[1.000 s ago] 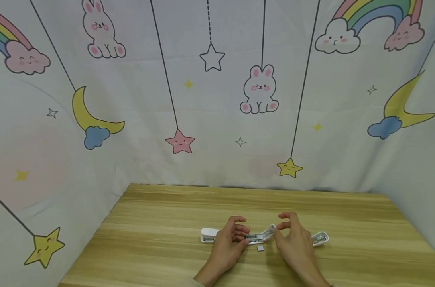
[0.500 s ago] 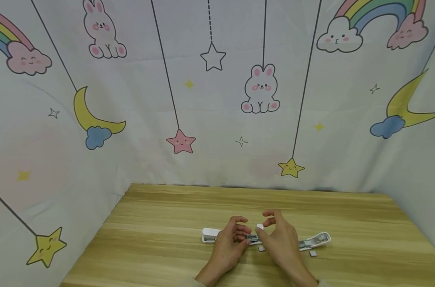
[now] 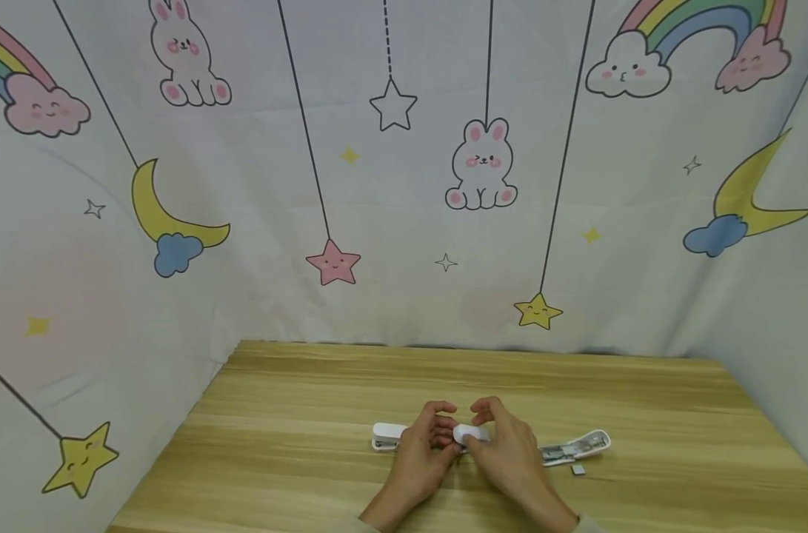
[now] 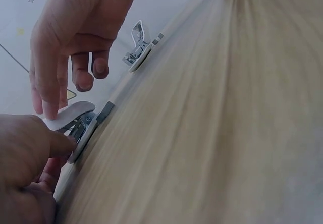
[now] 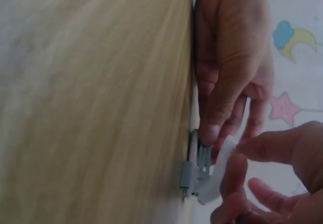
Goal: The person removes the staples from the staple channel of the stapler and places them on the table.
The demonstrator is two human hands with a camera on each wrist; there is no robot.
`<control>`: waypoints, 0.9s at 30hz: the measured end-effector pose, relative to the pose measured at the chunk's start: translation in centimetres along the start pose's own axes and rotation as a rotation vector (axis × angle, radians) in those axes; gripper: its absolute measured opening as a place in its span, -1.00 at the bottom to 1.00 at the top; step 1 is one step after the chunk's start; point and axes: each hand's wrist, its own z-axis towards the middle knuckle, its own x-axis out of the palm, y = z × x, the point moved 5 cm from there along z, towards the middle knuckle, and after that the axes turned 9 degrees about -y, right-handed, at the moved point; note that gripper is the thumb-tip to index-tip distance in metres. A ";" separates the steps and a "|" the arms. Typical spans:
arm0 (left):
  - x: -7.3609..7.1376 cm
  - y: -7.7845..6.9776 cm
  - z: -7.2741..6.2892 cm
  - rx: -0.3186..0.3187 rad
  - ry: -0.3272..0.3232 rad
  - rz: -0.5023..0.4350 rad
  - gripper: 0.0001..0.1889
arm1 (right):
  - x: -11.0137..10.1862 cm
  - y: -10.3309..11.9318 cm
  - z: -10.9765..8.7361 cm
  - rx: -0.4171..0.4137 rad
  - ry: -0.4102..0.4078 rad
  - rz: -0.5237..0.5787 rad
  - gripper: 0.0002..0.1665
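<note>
A small white stapler (image 3: 469,432) lies on the table between both hands, its top arm folded partway over the metal staple channel. My left hand (image 3: 420,448) pinches its base from the left; in the right wrist view the thumb (image 5: 211,130) lies at the channel's end. With thumb and fingers, my right hand (image 3: 510,448) holds the white top arm (image 5: 225,166). A gap shows between arm and base in the left wrist view. Beside the hinge sits a small grey block of staples (image 4: 105,111), hidden by the right hand in the head view.
To the left, a second white stapler (image 3: 386,436) lies folded, partly behind the left hand. Right of the hands a third stapler (image 3: 577,448) lies opened out, with another staple block (image 3: 578,470) in front of it. A printed curtain (image 3: 404,303) stands behind the wooden table (image 3: 297,474).
The right hand has moved left, swinging the middle stapler's top arm up and over toward its base. The left hand has stayed in place. The right-hand stapler and its staple block are now uncovered.
</note>
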 end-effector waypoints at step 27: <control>-7.6 -3.1 -0.1 0.128 -0.069 0.222 -0.43 | 0.4 -0.2 0.0 -0.126 0.002 -0.018 -0.39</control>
